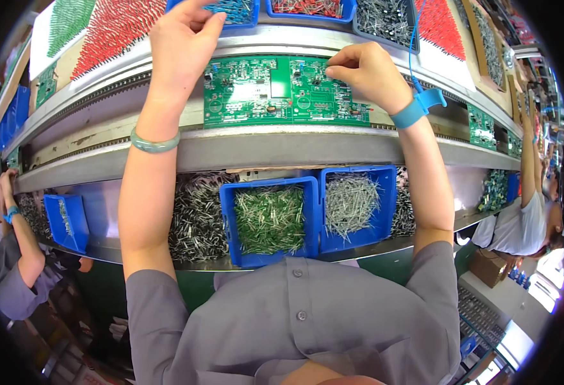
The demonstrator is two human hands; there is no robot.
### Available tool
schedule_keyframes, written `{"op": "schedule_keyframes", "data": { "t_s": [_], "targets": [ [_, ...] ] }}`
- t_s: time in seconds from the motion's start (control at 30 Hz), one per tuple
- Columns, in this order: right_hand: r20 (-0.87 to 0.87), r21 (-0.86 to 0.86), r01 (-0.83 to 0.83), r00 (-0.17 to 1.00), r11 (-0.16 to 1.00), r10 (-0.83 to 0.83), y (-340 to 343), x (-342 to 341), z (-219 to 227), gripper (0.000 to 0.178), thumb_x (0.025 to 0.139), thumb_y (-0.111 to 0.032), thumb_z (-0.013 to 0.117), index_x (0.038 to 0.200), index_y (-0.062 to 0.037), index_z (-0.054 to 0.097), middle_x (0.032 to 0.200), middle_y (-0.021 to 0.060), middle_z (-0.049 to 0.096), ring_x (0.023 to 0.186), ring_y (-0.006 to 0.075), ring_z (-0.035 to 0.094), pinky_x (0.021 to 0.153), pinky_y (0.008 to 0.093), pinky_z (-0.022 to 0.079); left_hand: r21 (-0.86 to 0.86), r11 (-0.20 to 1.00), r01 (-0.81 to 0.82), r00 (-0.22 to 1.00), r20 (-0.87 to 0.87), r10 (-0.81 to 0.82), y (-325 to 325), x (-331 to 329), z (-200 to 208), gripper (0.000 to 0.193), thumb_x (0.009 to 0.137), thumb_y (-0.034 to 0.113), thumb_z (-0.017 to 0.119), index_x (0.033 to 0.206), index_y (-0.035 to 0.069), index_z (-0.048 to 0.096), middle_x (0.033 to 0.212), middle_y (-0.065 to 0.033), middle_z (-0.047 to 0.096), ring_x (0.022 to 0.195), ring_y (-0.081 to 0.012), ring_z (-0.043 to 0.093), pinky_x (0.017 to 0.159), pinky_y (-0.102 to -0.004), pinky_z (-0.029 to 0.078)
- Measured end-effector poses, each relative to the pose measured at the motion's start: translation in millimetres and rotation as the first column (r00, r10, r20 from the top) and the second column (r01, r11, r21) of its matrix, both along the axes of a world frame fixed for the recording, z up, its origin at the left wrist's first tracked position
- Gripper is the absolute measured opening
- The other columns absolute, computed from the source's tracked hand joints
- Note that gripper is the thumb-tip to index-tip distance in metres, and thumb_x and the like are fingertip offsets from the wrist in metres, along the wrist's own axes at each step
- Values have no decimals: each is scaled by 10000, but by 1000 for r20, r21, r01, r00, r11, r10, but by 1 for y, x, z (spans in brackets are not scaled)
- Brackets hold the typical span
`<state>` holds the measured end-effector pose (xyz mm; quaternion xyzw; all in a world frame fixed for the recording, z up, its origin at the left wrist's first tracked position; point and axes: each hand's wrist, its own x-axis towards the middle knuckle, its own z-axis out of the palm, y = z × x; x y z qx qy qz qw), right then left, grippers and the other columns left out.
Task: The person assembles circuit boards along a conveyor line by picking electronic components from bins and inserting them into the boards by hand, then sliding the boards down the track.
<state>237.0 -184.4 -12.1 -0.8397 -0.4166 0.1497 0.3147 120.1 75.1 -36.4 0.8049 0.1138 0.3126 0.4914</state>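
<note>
At the left, the left hand (182,48) is raised at ten o'clock from the board, near a blue bin of blue parts (240,27). Its thumb and forefinger bend toward each other, but the upper edge cuts the hand, so I cannot tell how closed it is or whether it holds something.

In the middle, the green circuit board (282,112) lies flat on the conveyor track, component side up. Its long axis runs from nine to three o'clock, almost parallel with the near metal rail (288,146); which end is its front, I cannot tell. The work on it looks partly done: some small parts stand in both halves, while other places seem bare and probably are left to fill. At six o'clock there is a blue bin of green parts (269,260).

At the right, the right hand (377,76) reaches over the board's right half, its fingers toward nine o'clock. Thumb and forefinger come close together at the board; whether they pinch a part, I cannot tell.
</note>
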Motion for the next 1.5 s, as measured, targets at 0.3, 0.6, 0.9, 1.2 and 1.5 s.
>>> {"op": "schedule_keyframes", "data": {
  "t_s": [0.3, 0.6, 0.9, 1.2, 1.5],
  "targets": [
    [27, -35, 17, 999, 999, -16, -14, 0, 6, 138, 803, -112, 683, 843, 19, 679, 746, 121, 639, 626, 174, 589, 581, 297, 460, 14, 975, 220, 940, -269, -208, -34, -27, 31, 270, 793, 92, 673, 1033, -33, 665, 750, -103, 679, 678, -122, 630, 651, -265, 497],
    [772, 37, -137, 633, 990, 59, 55, 49, 28, 138, 796, -81, 630, 926, -50, 666, 777, 90, 634, 787, 264, 609, 747, 370, 501, 227, 935, 271, 898, -409, -162, -37, -40, 27, 247, 777, 58, 690, 1014, -9, 669, 771, -76, 656, 690, -133, 601, 649, -263, 484],
    [748, -6, 44, 664, 999, -25, 70, 51, 18, 153, 750, -157, 654, 878, -76, 681, 848, 123, 603, 893, 331, 554, 777, 427, 444, 251, 936, 247, 907, -401, -131, -34, -40, 24, 247, 781, 31, 695, 1026, 5, 675, 772, -25, 646, 682, -73, 564, 645, -221, 474],
    [729, 115, -1, 679, 993, -84, 69, 56, 17, 104, 736, -130, 670, 817, -68, 691, 768, 129, 615, 808, 325, 580, 749, 428, 459, 158, 933, 325, 836, -509, -205, -27, -34, 32, 256, 754, 63, 701, 989, -32, 668, 747, -116, 663, 662, -158, 624, 628, -273, 491],
    [616, 276, -61, 777, 959, -128, 76, 58, 21, 107, 772, -144, 664, 788, -38, 658, 791, 166, 626, 791, 338, 600, 741, 400, 475, 164, 927, 338, 804, -562, -194, -23, -30, 37, 261, 749, 66, 702, 987, -37, 677, 747, -126, 673, 665, -159, 632, 634, -275, 493]
  ]
}}
